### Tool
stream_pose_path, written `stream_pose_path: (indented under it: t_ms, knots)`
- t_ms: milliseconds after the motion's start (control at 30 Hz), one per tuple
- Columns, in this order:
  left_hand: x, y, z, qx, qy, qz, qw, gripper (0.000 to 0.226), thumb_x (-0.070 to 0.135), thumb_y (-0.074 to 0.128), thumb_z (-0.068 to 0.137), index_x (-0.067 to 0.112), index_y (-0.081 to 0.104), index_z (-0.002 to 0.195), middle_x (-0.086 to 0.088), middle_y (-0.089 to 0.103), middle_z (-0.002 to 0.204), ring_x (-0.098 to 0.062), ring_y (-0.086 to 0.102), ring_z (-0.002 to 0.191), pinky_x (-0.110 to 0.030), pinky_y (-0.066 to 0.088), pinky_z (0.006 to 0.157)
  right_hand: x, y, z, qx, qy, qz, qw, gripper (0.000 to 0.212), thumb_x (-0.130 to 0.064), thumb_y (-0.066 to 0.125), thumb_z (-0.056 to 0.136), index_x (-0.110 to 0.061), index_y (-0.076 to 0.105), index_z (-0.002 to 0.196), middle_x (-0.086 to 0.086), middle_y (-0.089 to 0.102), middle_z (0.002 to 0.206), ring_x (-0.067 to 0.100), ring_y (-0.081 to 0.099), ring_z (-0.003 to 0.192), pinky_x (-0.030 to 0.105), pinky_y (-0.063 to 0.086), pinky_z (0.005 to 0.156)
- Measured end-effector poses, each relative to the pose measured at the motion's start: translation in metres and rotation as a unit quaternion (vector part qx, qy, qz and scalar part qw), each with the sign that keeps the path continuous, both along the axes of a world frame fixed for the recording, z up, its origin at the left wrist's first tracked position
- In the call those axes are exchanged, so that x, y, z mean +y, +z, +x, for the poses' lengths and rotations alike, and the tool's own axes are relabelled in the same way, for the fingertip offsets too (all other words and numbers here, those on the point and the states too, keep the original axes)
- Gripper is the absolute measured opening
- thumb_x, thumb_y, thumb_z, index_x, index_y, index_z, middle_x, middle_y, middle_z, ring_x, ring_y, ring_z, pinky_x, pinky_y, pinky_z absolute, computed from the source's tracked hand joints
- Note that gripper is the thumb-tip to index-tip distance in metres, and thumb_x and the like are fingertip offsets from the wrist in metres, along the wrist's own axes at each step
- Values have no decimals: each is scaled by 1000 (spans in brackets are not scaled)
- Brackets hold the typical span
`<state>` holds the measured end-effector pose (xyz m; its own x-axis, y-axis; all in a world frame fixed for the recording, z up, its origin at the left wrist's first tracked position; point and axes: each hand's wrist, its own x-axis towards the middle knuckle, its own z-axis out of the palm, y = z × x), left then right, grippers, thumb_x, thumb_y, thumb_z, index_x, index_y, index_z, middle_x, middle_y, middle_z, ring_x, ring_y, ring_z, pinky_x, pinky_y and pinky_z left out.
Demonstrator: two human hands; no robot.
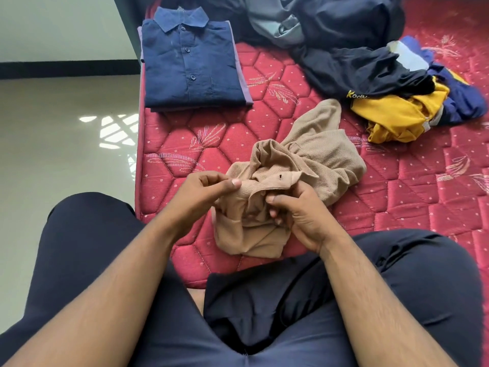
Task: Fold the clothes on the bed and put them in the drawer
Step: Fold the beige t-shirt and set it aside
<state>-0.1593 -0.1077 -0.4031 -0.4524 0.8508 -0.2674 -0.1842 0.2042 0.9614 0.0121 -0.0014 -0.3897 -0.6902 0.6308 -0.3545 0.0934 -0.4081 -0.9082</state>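
Gripping a crumpled tan polo shirt (299, 165) at its collar, both hands busy on the red quilted bed (201, 144).

The left hand (203, 193) pinches the knit collar edge between thumb and curled fingers; the right hand (296, 215) has its fingers curled round the bunched fabric by the button placket, where a buttonhole shows. The shirt lies in a heap on the mattress just ahead of the person's knees, its lower part trailing away toward the far side. A folded navy button-up shirt (190, 64) sits flat on another folded piece near the bed's left edge, well apart from the tan one. Farther back lies a loose pile of dark clothes (344, 30), and to the right a tangle of yellow and blue garments (404, 112), one with yellow lettering too partly hidden to read.
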Motion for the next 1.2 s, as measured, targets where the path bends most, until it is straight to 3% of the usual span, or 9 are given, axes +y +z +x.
stream_pose_path:
  t_ms: [100, 200, 333, 467, 667, 800, 867, 1067, 1200]
  knots:
    - [-5, -2, -5, -3, -23, 29, 999, 33, 15, 85, 70, -8, 68, 88, -11, 69, 78, -15, 62, 71, -21, 52, 65, 5, 3, 1, 15, -13, -38, 999, 11, -18, 61, 86, -11, 63, 94, 6, 59, 73, 13, 45, 46, 23, 26, 44]
    - [-4, 0, 1, 21, -53, 52, 997, 29, 15, 83, 70, -2, 65, 85, -7, 64, 77, -15, 58, 74, -24, 49, 66, 2, 7, -6, -19, -46, -61, 997, 38, -58, 63, 82, -20, 65, 85, 1, 58, 66, 12, 45, 46, 21, 29, 45]
    - [-1, 3, 12, -58, -34, 99, 993, 36, 7, 83, 70, 7, 69, 104, -7, 73, 90, -13, 66, 83, -22, 54, 72, -9, 2, -17, -15, -155, 32, 987, 11, -18, 67, 91, -17, 61, 81, -2, 55, 59, 7, 45, 44, 18, 35, 38]
    - [-1, 9, 6, -185, 41, 109, 976, 53, 8, 79, 64, 11, 64, 115, -11, 74, 87, -15, 70, 76, -23, 56, 66, -8, 5, -7, 12, -185, 13, 983, 16, 1, 68, 85, -13, 61, 85, 0, 64, 68, 7, 55, 47, 18, 42, 42]
    - [2, 11, 8, -142, 70, 118, 980, 58, -3, 79, 69, 16, 60, 120, -9, 72, 76, -15, 67, 66, -25, 55, 63, -10, 4, -4, 60, -125, -23, 990, 16, 9, 67, 78, -7, 67, 83, 11, 69, 76, 25, 64, 64, 32, 55, 58]
    - [3, 7, 21, -98, 53, 129, 985, 67, 1, 82, 68, 22, 54, 125, -16, 66, 76, -20, 63, 64, -30, 53, 64, -12, 1, -3, 62, -81, 4, 995, 13, 3, 71, 75, 1, 70, 87, 26, 68, 89, 33, 63, 82, 46, 51, 83]
    - [4, 7, 27, -101, 50, 127, 986, 65, 0, 78, 70, 23, 54, 127, -15, 65, 75, -19, 61, 63, -28, 51, 62, -13, 0, -3, 51, -69, 33, 996, 21, -7, 72, 73, 7, 68, 90, 35, 66, 95, 36, 61, 86, 51, 47, 84]
    - [4, 7, 23, -117, 41, 124, 984, 63, 2, 75, 74, 21, 56, 130, -16, 69, 77, -23, 62, 69, -29, 52, 66, -15, 5, -4, 53, -85, 78, 992, 8, -3, 68, 81, -4, 73, 75, 14, 69, 74, 27, 62, 72, 35, 50, 69]
    - [5, 9, 21, -94, 78, 143, 982, 61, 0, 75, 73, 17, 57, 129, -21, 66, 82, -29, 62, 78, -35, 53, 74, -12, 1, -7, 61, -174, 131, 974, 16, 2, 73, 78, -14, 77, 77, 3, 72, 79, 17, 64, 79, 33, 52, 79]
